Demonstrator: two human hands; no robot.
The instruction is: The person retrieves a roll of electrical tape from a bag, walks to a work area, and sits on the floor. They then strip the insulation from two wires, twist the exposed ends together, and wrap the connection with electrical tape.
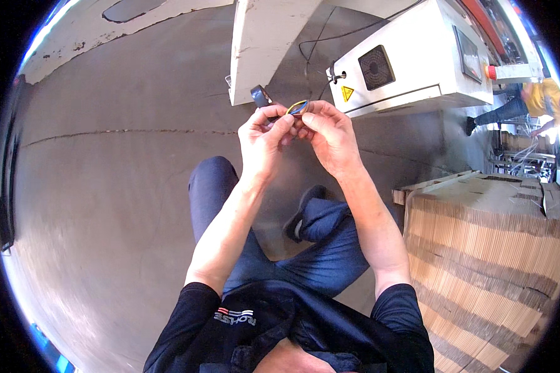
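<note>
Both my hands meet in front of me, above the floor, fingers closed in a pinch. Between them runs a small loop of thin insulated wires (298, 107), yellow-green and blue. My left hand (261, 143) pinches the wires from the left side. My right hand (335, 138) grips them from the right, thumb pressed on top. A roll of dark tape (259, 96) stands just beyond my left fingertips; whether those fingers hold it or it hangs by its tape, I cannot tell. The wire ends are hidden by my fingers.
A white machine cabinet (410, 68) with a fan grille stands ahead right, beside a white post (255, 50). Black cables (320, 42) trail behind. Stacked cardboard (485, 248) rises close on my right. Another person (538, 102) in yellow is at the far right.
</note>
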